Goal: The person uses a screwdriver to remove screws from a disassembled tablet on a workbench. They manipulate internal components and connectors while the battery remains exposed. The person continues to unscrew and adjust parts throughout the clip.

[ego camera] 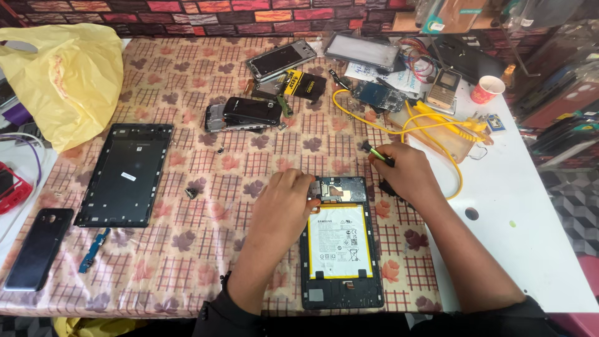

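An opened tablet point(342, 249) lies face down near the table's front edge, its white battery and dark circuit board exposed. My left hand point(284, 203) rests on the tablet's upper left corner, fingertips pressing on the board. My right hand point(404, 170) is closed around a small tool with a green and black handle point(376, 153), held just above the tablet's upper right corner. The tool's tip is hidden by my hand.
A black tablet back cover point(126, 173) lies to the left, and a dark phone point(38, 248) at the front left. Behind are dismantled phones point(244, 114), a yellow cable point(430, 128), a red paper cup point(486, 88) and a yellow plastic bag point(65, 78).
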